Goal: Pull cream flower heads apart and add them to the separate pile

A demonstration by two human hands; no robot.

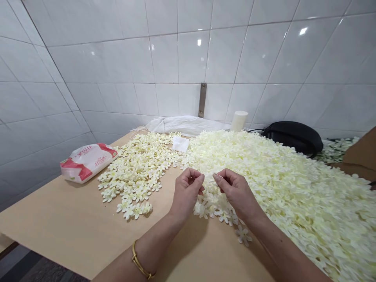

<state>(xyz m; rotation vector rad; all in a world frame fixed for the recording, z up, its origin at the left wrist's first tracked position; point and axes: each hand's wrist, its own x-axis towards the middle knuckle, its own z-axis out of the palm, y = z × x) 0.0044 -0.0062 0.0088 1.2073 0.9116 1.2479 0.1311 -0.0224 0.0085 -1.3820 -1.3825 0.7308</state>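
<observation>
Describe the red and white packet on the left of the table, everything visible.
The packet is a soft, pillow-shaped pack in glossy plastic wrap, white with red bands at both ends and red lettering too small to read. It looks sealed and full. It lies flat on the tan table near the left edge, angled toward the tiled wall, its right end just beside the scattered cream flowers. Neither hand touches it.

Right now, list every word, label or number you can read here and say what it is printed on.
Red and white tissue pack: red script printing on its top face, too small and blurred to read.
White cylinder, black object, brown cardboard, wall tiles: no text visible.
Nothing else carries lettering.
</observation>
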